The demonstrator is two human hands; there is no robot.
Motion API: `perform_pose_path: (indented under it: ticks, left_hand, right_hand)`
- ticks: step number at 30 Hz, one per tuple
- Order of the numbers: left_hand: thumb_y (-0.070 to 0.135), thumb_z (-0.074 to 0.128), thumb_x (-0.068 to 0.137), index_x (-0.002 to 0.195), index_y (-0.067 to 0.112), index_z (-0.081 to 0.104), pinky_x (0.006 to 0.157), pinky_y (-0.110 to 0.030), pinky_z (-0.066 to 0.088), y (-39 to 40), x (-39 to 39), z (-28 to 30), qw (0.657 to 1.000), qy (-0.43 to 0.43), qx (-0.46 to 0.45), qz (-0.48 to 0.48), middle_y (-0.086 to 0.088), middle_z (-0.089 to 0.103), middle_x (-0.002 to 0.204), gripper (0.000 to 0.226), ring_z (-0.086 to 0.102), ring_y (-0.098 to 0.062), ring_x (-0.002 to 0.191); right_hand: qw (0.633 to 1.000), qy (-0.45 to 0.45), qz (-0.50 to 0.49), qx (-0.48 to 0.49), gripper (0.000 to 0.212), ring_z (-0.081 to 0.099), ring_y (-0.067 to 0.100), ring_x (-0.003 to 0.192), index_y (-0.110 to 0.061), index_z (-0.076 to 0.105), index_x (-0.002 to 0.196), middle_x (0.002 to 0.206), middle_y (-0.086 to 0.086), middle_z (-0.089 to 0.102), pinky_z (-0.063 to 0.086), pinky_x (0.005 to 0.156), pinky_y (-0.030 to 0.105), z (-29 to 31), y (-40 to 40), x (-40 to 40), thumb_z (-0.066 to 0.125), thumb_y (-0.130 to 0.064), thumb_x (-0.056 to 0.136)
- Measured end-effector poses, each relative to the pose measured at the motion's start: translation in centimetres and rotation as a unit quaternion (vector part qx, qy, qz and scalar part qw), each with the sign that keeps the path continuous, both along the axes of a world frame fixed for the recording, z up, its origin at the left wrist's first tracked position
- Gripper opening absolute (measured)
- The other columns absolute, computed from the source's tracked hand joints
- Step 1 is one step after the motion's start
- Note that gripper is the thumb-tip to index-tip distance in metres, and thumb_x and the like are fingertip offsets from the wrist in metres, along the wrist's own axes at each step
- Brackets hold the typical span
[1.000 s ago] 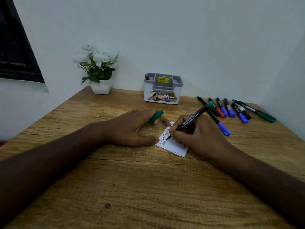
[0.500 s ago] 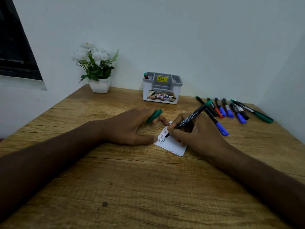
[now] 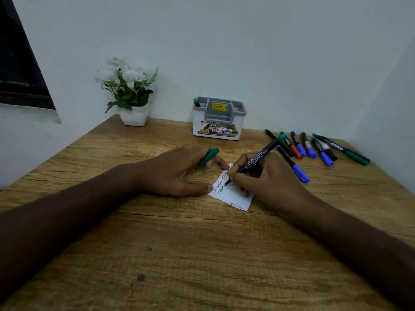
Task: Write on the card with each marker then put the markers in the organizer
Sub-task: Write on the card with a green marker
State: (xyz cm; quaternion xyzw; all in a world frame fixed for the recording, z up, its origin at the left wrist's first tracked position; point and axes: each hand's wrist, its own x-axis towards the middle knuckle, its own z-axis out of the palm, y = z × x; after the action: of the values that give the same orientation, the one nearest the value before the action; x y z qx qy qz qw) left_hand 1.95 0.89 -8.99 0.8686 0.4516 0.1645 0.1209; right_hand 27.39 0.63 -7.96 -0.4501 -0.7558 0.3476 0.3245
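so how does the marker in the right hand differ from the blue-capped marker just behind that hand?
The marker in the right hand is uncapped, tilted, with its tip on the card. The blue-capped marker is capped and lies flat on the table, untouched. Both have black barrels.

Wooden bench (image 3: 179, 254), grain visible, with a small dark spot (image 3: 141, 277) near its front edge. White pot (image 3: 133, 115) of white flowers (image 3: 125, 79) with green leaves stands at the far left corner, against the pale wall (image 3: 247, 46). Dark window frame (image 3: 20, 63) at upper left.
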Motion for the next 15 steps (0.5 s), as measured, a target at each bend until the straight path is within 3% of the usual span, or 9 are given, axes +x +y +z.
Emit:
perform_pose_path:
  ticks: [15]
  left_hand:
    - [0.061, 0.067, 0.088, 0.126, 0.022, 0.054, 0.084, -0.030, 0.049, -0.25, 0.29, 0.41, 1.000, -0.009, -0.008, 0.003, 0.014, 0.057, 0.112, 0.056, 0.052, -0.002, 0.101]
  right_hand:
    - [1.000, 0.014, -0.012, -0.023, 0.003, 0.075, 0.011, 0.063, -0.015, 0.077, 0.097, 0.077, 0.003, 0.080, 0.059, 0.063, 0.021, -0.10, 0.25, 0.07, 0.075, -0.013, 0.095]
